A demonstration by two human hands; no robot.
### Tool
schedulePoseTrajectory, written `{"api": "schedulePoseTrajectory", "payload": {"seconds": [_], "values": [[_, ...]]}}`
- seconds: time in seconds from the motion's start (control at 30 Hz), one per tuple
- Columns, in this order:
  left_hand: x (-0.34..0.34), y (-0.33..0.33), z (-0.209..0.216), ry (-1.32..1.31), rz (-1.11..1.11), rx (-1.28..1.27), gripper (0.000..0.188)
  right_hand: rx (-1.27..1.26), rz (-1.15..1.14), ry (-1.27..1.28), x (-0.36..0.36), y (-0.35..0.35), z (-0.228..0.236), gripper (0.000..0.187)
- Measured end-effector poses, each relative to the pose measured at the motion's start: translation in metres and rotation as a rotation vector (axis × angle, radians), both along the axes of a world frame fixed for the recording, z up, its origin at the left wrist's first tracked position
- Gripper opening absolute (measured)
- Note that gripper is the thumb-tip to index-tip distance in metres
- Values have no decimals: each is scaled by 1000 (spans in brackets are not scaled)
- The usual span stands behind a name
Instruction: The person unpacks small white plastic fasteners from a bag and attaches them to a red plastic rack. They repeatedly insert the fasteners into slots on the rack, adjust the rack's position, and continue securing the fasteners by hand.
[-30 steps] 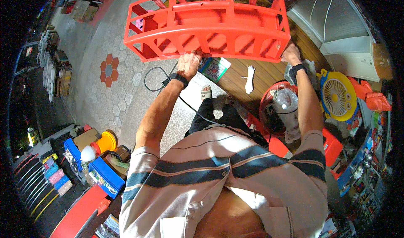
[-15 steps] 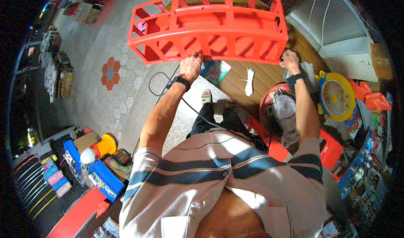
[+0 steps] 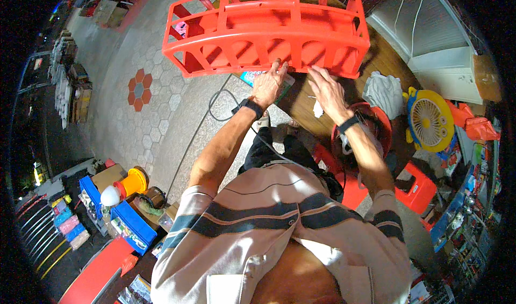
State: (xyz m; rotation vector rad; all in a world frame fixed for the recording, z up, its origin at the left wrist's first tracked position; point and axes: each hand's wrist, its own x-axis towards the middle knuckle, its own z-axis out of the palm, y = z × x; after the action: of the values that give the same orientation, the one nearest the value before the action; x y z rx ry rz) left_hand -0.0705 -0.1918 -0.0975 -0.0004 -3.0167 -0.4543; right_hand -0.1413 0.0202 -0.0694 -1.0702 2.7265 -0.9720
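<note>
A red plastic rack [image 3: 258,48] with slatted, open sides rests on the brown wooden tabletop [image 3: 301,108] ahead of me. My left hand [image 3: 268,87] is at the middle of its near edge, fingers stretched forward against or just beside the rim. Just right of it, my right hand [image 3: 328,93] is open, its fingers extended toward the same edge. I cannot tell whether its fingertips touch the rack. Under and beside my left hand lies a flat blue-green packet [image 3: 251,78], partly covered. A bundle of white strips [image 3: 317,109] shows in part beside my right hand.
At the right are a crumpled pale plastic bag [image 3: 384,94], a yellow round fan [image 3: 430,121] and a red stool [image 3: 416,188]. A red basin [image 3: 382,126] sits under my right forearm. A dark cable [image 3: 215,108] loops near my left wrist. Blue bins [image 3: 133,229] stand lower left.
My right hand has left the rack's right corner and moved left toward the middle. My left hand has slid right along the near edge. The rack has shifted slightly away.
</note>
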Motion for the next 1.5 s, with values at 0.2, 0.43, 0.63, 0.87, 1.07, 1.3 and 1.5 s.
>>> {"api": "schedulePoseTrajectory", "payload": {"seconds": [0.2, 0.43, 0.63, 0.87, 1.07, 1.3, 1.5], "values": [[-15, -8, -19, -63, 24, -9, 44, 258, -22, -32, -24, -18, -34, 36], [-20, -13, -29, -20, 34, 38, 32, 257, -19, -10, -35, -21, -42, 28], [-19, -14, -28, -51, 39, 46, 28, 228, -29, 8, -32, -20, -45, 28], [-19, -14, -24, -124, 50, -5, 20, 219, -12, 49, -34, -20, -49, 26], [-1, -23, -22, -123, 67, 16, 21, 240, 50, 38, -19, -23, -58, 24], [24, -31, -22, -89, 127, 14, 18, 118, 86, 65, -4, -33, -65, 25], [28, -28, -22, -53, 153, 75, 22, 102, 118, 122, -7, -36, -59, 22]]}}
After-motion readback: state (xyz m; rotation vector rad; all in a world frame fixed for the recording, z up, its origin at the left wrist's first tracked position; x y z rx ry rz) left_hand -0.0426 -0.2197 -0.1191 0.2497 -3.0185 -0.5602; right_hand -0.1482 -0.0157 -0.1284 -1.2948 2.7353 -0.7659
